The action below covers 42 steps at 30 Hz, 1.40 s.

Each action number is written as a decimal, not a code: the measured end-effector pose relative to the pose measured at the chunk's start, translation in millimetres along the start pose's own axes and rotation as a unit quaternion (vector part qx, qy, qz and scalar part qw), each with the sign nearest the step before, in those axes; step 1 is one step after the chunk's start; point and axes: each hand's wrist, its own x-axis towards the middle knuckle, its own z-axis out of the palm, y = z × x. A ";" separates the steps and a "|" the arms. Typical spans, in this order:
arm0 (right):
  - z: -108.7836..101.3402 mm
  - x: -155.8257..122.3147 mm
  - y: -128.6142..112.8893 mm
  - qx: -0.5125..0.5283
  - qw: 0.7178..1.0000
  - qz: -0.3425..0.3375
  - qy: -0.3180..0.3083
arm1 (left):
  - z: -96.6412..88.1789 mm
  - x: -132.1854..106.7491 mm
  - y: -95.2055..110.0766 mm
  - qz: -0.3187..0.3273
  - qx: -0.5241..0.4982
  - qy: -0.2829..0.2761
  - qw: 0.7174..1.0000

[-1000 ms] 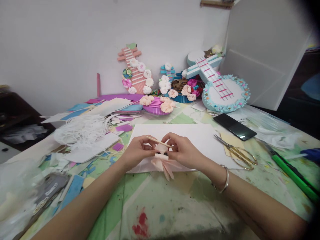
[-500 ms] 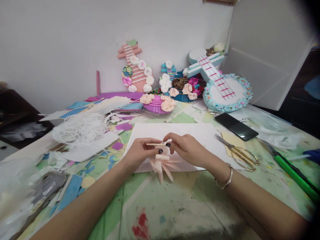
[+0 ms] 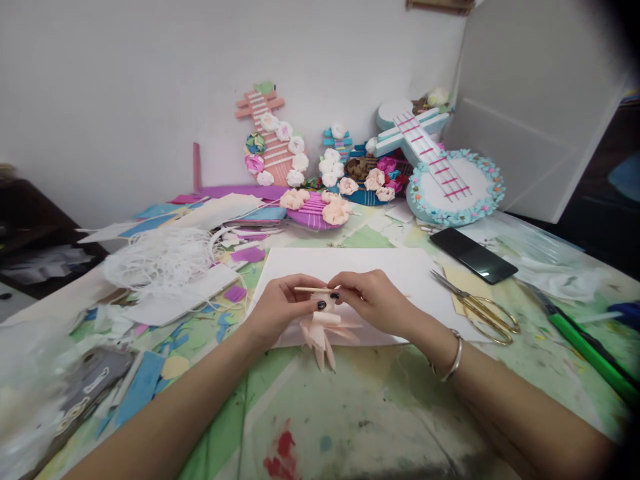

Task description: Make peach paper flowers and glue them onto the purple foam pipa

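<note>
Nearest the camera, the paint-stained surface (image 3: 350,407) carries a red blot (image 3: 283,450), and both forearms reach forward over it; a silver bracelet (image 3: 453,360) sits on the right wrist. Just past that, a pale pink paper flower (image 3: 323,331) hangs with its petals pointing down over the near edge of a white sheet (image 3: 400,267). It is held up between the two hands. The left hand (image 3: 277,305) has a narrow grip, pinching a thin wooden stick (image 3: 311,289) and the top of the flower. The right hand (image 3: 373,300) pinches the same stick from the other side, fingertips close together. The stick lies level, just above the flower. To the right are gold scissors (image 3: 483,308), a green knife (image 3: 585,347) and a black phone (image 3: 473,255); to the left, a heap of white string (image 3: 160,257). Farthest back, guitar-shaped crafts (image 3: 440,177) with paper roses lean at the wall.
</note>
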 end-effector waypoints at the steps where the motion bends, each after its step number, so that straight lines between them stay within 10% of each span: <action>1: 0.1 0.0 -0.1 -0.006 1.000 0.003 0.006 | 0.4 -0.3 0.5 0.000 0.000 0.000 1.000; 42: -7.6 -2.2 -7.0 -0.044 0.997 0.025 0.065 | 2.2 -5.6 12.4 0.166 0.173 0.123 0.963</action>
